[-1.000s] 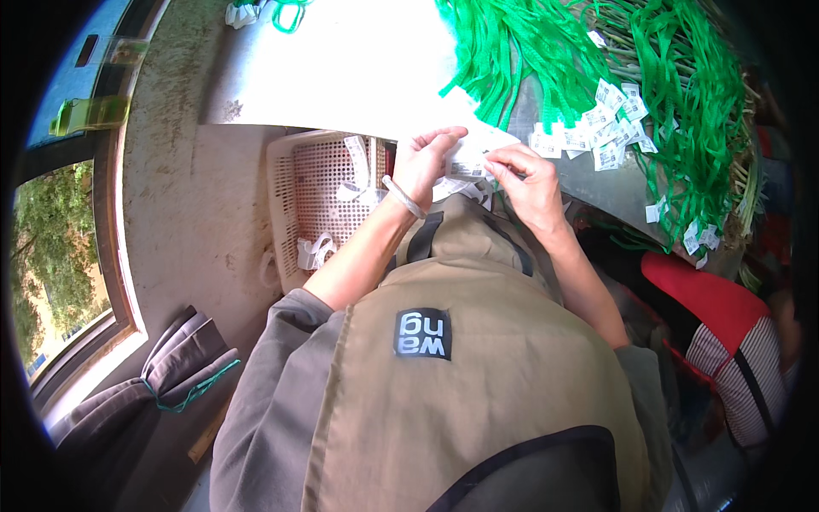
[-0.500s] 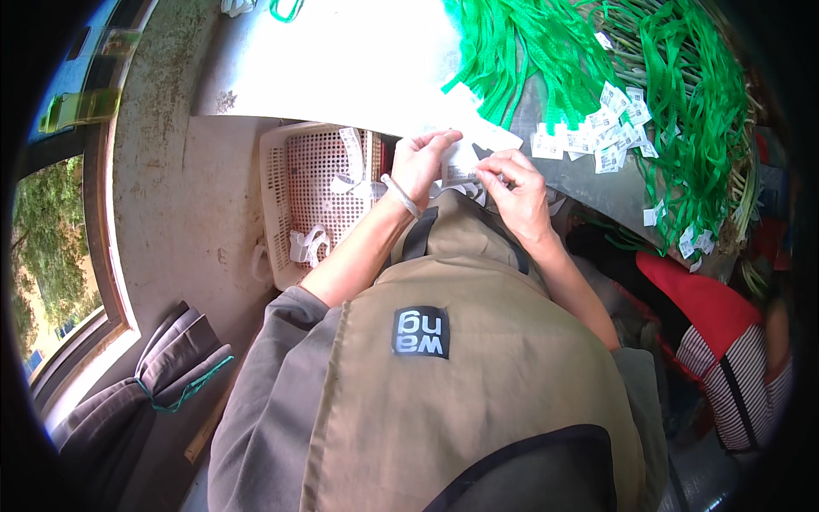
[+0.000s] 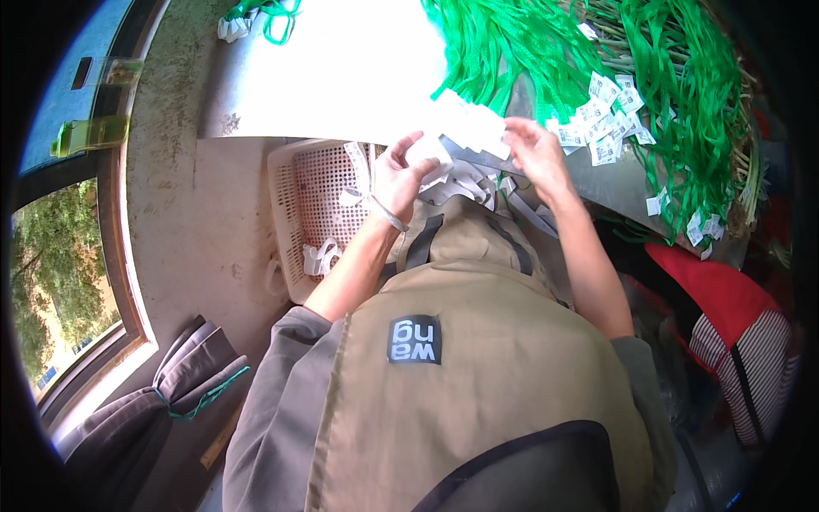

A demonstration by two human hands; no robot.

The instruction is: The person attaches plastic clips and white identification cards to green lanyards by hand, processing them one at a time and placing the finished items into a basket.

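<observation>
The left hand (image 3: 401, 175) is curling its fingers around a small white tag (image 3: 426, 154), pinching it from below with the thumb raised above it, while the right hand (image 3: 533, 154) is closing thumb and fingers on the edge of a bunch of white tags (image 3: 467, 126) held just beside it; the two hands are working close together at the near edge of the table (image 3: 341, 77), with the tags between them. A thin band is sitting on the left wrist, and a white strip is hanging from that hand. Under the hands, loose grey and white strips (image 3: 478, 183) are lying against the front of the person's tan vest (image 3: 478, 358). Left of the left forearm, below the table's near edge, a pale perforated basket (image 3: 299, 222) is standing on the floor; it is holding only a few white strips, one bunch near its lower rim and a couple near its top, with most of its mesh bottom showing bare. Across the far right part of the table a heap of green ribbons (image 3: 597, 60) is spreading, with many small white tags attached along its near side. At the table's far left corner a small bundle of white tags with a green ribbon (image 3: 256, 17) is lying apart.
</observation>
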